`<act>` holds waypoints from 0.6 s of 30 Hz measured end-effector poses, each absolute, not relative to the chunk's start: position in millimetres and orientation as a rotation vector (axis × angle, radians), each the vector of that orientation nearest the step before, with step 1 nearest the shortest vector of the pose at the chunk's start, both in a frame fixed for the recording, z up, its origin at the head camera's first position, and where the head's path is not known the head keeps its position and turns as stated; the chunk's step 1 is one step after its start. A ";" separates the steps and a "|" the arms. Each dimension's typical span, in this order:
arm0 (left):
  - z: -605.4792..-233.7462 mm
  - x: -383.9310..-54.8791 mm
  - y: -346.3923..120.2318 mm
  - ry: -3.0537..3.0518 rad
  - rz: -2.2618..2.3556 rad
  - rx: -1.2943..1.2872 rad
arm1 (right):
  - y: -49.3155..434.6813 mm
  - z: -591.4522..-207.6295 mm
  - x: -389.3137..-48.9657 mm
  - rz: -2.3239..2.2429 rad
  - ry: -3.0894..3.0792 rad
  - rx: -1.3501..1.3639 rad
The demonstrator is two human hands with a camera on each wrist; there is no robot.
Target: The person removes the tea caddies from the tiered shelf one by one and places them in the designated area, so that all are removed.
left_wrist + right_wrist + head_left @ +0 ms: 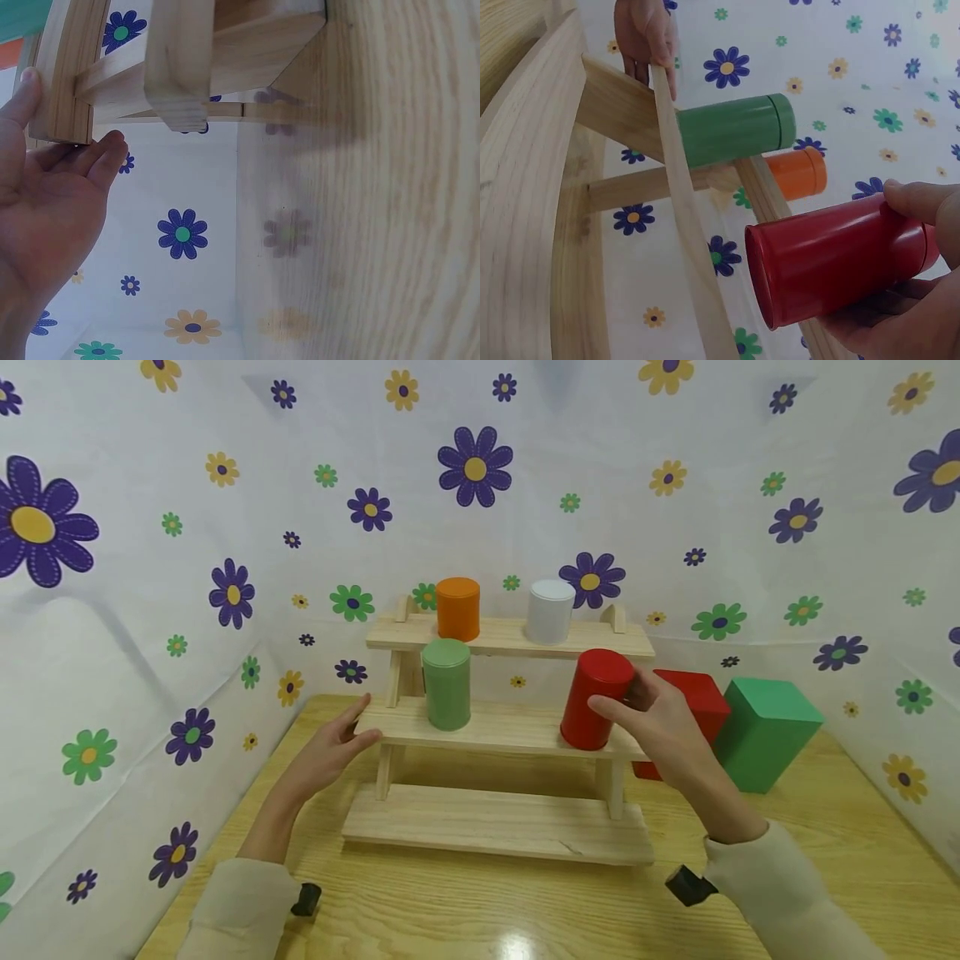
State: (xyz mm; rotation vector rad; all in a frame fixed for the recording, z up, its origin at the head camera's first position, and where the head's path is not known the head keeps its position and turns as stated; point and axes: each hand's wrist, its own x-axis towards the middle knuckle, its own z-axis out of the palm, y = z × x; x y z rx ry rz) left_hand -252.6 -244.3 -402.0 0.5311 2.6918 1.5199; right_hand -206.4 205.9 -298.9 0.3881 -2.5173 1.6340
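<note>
My right hand [663,722] grips a red cylindrical tin [592,702], thumb on the near side. The tin leans slightly over the right part of the middle tier of a wooden three-tier shelf [498,818]. In the right wrist view a gap shows between the base of the red tin [832,259] and the board. My left hand [330,756] holds the left end of the middle board; in the left wrist view the left hand [56,195] has its thumb on one face and its fingers on the other. A green tin [447,685] stands on the middle tier's left.
On the top tier stand an orange tin [458,610] and a white tin [550,612]. Behind the right hand are a red box [693,697] and a green box [768,731] on the wooden table [435,910]. Flowered cloth [300,427] closes off the back and sides.
</note>
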 end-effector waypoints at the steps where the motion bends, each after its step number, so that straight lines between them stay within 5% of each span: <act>1: -401.9 -252.8 -244.4 2.691 1.520 0.530 | 209.5 -297.4 -204.6 1.629 -2.518 0.386; 18: -404.7 -255.4 -245.2 2.680 1.538 0.552 | 279.4 -292.5 -183.0 1.339 -2.574 0.193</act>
